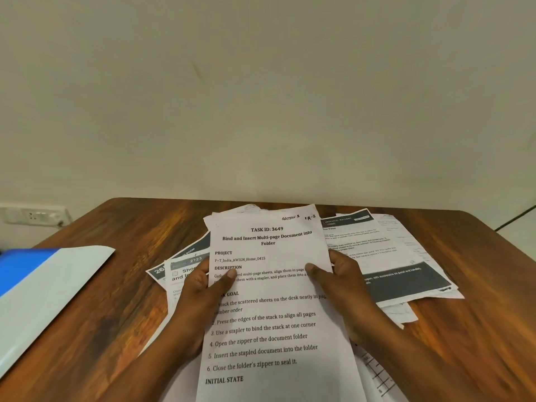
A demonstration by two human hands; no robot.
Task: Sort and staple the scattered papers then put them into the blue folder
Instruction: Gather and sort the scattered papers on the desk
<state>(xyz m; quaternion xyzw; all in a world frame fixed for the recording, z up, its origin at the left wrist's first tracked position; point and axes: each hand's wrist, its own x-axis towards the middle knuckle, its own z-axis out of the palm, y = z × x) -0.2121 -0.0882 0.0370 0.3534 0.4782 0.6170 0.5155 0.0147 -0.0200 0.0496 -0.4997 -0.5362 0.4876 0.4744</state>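
While other printed papers [385,256] lie scattered beneath, both hands grip one white printed sheet [275,314]. Left hand [200,291] and right hand [339,282] pinch its edges, thumbs on top. Blue folder [26,265] lies well apart on the wooden table [130,227].

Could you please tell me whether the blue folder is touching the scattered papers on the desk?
Apart. The head view shows bare wooden desk between the blue folder at the left and the nearest scattered papers.

At frame centre, both hands, left hand [200,288] and right hand [339,281], hold a printed sheet [269,329] above scattered papers [406,265]; blue folder [43,288] lies at left on the wooden surface [478,329].
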